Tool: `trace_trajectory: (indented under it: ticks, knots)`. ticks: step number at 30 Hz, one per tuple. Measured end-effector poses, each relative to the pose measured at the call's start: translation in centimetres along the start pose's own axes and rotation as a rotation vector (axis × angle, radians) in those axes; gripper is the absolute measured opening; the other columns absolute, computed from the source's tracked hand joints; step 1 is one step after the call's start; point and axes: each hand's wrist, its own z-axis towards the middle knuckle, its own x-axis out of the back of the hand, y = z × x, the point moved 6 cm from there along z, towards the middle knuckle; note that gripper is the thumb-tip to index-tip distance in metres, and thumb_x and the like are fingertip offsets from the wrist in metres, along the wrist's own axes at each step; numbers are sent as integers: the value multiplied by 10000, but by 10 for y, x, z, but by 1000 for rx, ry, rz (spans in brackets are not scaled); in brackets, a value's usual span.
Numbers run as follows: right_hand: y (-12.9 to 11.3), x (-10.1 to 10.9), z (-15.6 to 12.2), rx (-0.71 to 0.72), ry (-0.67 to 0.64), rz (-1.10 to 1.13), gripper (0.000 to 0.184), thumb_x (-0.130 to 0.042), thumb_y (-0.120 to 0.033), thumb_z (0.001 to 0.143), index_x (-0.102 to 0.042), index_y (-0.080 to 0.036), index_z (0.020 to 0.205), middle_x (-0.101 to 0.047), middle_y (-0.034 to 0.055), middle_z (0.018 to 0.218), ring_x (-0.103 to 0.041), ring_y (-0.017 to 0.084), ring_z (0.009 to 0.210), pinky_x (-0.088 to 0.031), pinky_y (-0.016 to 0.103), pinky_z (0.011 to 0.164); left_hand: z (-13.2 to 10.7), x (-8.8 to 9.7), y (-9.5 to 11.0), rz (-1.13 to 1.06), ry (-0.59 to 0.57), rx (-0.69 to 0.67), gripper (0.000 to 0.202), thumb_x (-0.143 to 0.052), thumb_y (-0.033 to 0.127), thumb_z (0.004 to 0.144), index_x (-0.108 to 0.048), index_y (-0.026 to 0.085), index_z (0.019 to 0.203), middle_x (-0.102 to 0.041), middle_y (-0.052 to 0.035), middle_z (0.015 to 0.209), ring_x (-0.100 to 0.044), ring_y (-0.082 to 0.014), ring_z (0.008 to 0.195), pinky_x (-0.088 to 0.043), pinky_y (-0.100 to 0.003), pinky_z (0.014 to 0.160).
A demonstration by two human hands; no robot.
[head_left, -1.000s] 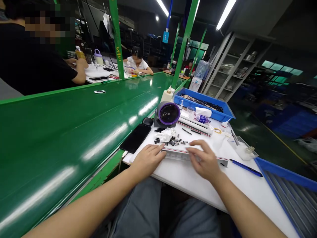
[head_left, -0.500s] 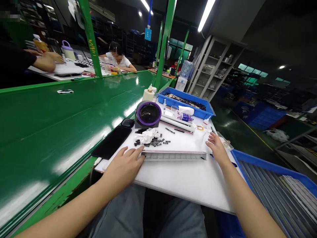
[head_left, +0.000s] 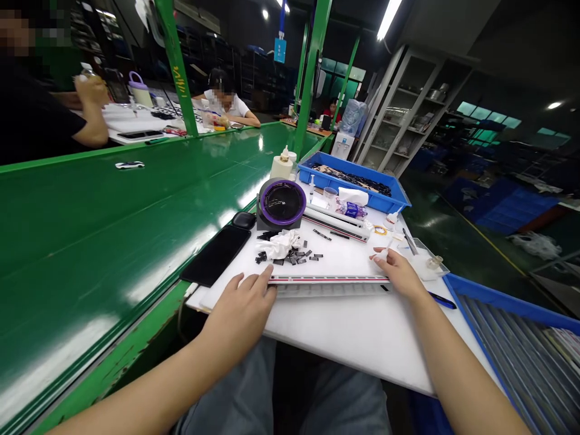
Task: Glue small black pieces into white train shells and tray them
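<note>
A long white model train shell (head_left: 330, 280) with red and black stripes lies across the white tabletop in front of me. My left hand (head_left: 247, 299) grips its left end between thumb and fingers. Just beyond the right end, my right hand (head_left: 399, 272) is pinched around a small whitish, translucent thing (head_left: 385, 249), blurred and too small to name. Behind the shell lie small black pieces (head_left: 299, 258) and a crumpled white tissue (head_left: 278, 244). Two more long white shells (head_left: 339, 225) rest further back.
A round purple-rimmed fan (head_left: 283, 202) stands behind the tissue, beside a black phone (head_left: 217, 254). A blue bin (head_left: 376, 196) of dark parts is at the back. At the right are a blue pen (head_left: 441, 301) and a blue tray (head_left: 462, 290). Co-workers sit across the green conveyor (head_left: 136, 211).
My right hand has closed from spread fingers into a pinch on a small whitish thing. The shell has tilted, showing more of its striped side. The whole view has shifted slightly.
</note>
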Motion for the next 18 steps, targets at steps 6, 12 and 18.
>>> trace_trajectory:
  ticks: [6,12,18]
  knots:
    - [-1,-5,-7,-17,6,-33,531,-530,-519,864,-574,-200,1286,-710,59,994,-626,231,911,-445,399,885,0,3,-2,22,25,25,231,-500,65,820,-708,155,863,-530,-194,1424,-676,-335,1005,-549,-518,871]
    - [-4,-10,-9,-19,24,-50,494,-522,-510,859,-596,-207,1241,-721,51,929,-616,232,866,-439,405,851,1,-6,-9,39,33,9,255,-485,57,835,-708,141,927,-528,-211,1419,-685,-319,956,-555,-491,851]
    - [-6,-6,-11,-12,87,-2,451,-513,-513,870,-613,-215,1194,-716,45,886,-630,236,883,-443,412,879,1,-12,-11,57,76,-43,211,-494,78,847,-691,143,886,-466,-225,1467,-664,-326,997,-548,-494,859]
